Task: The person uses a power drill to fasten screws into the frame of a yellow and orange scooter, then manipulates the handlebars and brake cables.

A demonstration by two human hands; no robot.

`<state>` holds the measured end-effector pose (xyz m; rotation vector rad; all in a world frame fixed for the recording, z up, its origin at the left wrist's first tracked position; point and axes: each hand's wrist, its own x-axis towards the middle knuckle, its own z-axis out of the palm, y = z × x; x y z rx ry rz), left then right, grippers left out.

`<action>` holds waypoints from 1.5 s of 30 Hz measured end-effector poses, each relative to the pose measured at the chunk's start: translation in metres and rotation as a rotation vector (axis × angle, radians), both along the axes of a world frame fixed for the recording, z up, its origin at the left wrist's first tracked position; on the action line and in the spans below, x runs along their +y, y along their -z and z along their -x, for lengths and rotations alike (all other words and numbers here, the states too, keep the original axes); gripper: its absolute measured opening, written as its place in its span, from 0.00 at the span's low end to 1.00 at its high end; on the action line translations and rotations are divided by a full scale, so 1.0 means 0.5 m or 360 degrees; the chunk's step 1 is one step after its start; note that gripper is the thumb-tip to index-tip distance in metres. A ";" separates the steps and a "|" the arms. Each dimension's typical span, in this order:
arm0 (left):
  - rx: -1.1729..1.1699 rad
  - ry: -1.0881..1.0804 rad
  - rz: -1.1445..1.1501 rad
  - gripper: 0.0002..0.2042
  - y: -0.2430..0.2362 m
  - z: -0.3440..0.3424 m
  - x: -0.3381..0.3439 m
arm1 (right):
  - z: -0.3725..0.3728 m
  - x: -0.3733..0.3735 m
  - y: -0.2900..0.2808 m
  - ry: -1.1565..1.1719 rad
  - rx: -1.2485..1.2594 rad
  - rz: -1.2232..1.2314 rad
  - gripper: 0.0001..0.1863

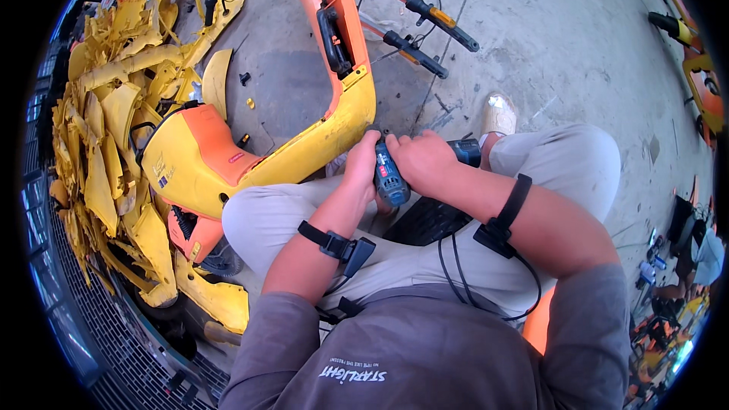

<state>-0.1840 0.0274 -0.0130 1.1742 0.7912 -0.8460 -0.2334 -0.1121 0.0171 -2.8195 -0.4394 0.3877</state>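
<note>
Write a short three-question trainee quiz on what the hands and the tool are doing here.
1. True or false: both hands are on the blue power drill.
2. Which part does the drill's front end point toward? A) the yellow and orange scooter body panel B) the black handlebar C) the heap of yellow panels
3. Fill in: each forearm wears a black ____ with a cable.

Key
1. True: the left hand and the right hand both grip it.
2. A, just below the panel's lower edge; the tip itself is hidden by the hands.
3. Strap: one on the left wrist, one on the right forearm.
</note>
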 end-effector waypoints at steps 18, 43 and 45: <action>0.0058 0.0020 0.0029 0.14 0.011 -0.008 0.009 | -0.016 0.001 -0.014 -0.0035 0.0081 0.0001 0.15; 0.0086 0.0026 -0.0045 0.13 -0.005 -0.019 -0.006 | -0.019 -0.003 -0.010 -0.0004 0.0108 -0.0005 0.12; 0.0085 0.0024 -0.0033 0.13 -0.002 -0.020 -0.006 | -0.020 -0.004 -0.011 -0.0003 0.0108 -0.0010 0.12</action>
